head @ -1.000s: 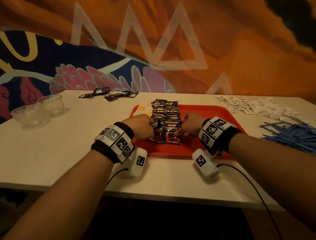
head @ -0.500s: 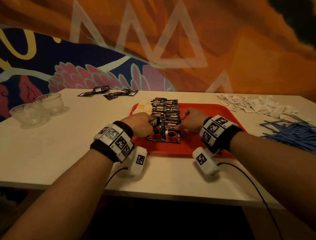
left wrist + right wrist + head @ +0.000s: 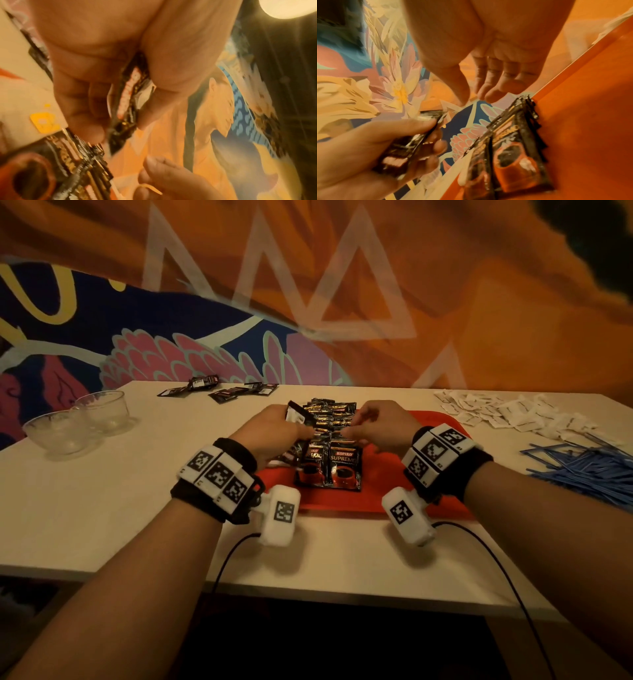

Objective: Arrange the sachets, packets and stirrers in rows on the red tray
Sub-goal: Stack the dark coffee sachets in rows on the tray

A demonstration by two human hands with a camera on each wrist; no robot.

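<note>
A red tray lies in front of me with a row of black coffee packets down its middle; two more coffee packets lie side by side at the near end. My left hand hovers over the row's left side and grips a few black packets between thumb and fingers. My right hand hangs over the row's right side. Its fingers are relaxed and hold nothing. Pale and yellow sachets lie left of the row, mostly hidden by my left hand.
A heap of white sachets lies at the back right of the table, with blue stirrers nearer on the right. Two glass bowls stand at the left. A few black packets lie at the far edge.
Both hands have risen from the near end of the row and moved a little farther along it. The right hand has let go of the front packet; the left still holds its packets.
</note>
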